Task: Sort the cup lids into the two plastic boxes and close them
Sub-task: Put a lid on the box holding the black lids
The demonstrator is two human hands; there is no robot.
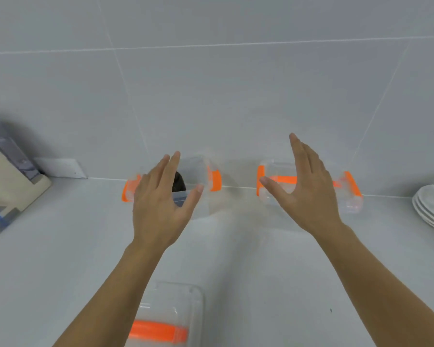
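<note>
A loose clear box lid (166, 319) with an orange handle lies nearest, on the counter (273, 284). Against the wall stand two clear plastic boxes, left (208, 176) and right (348, 196), likely light, stiff and slippery; their orange end clips offer the best hold. Left hand (161, 206) and right hand (308, 194) hover spread, holding nothing. A dark lid (179, 181) seems to sit in the left box.

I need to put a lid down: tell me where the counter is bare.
Bare counter lies between the forearms, and wide at front left, below the appliance. Crowded at the wall: left box, right box, both hands over them. Plates fill far right; loose lid front centre.
</note>
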